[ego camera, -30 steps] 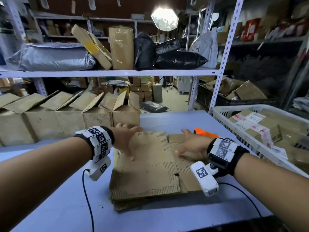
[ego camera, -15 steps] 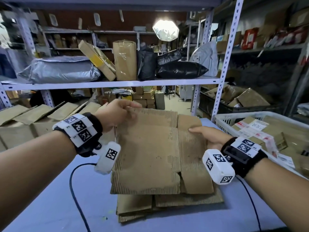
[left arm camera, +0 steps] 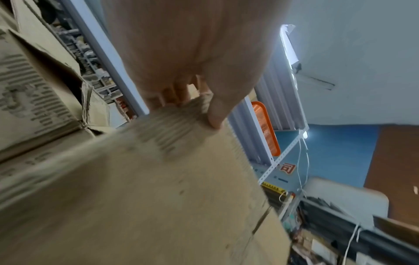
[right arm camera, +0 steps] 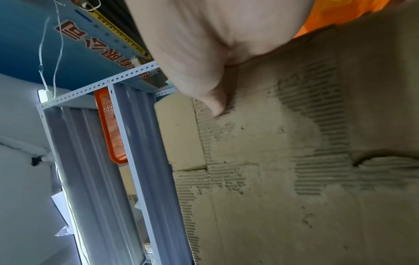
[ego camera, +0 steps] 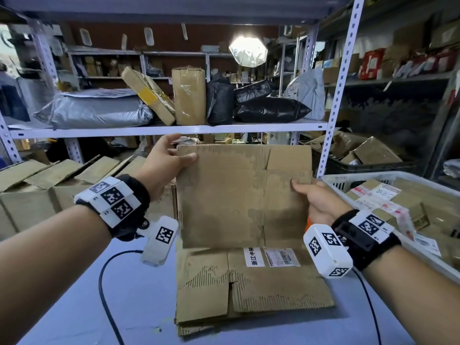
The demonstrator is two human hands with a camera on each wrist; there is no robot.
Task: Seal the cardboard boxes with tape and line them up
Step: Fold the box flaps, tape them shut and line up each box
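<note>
The head view looks forward and down over the counter (ego camera: 139,290), while both wrist views peer upward, close against the same flattened cardboard box (ego camera: 244,195).

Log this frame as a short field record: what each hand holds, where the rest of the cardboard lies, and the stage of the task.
left hand: grips top left corner of the flattened cardboard box
right hand: grips that box's right edge
held box: upright, lifted above the stack
stack of flattened boxes: flat on the blue table
opened boxes: rowed at left
white crate: at right, holds parcels
stage: box unfolded, no tape applied
</note>
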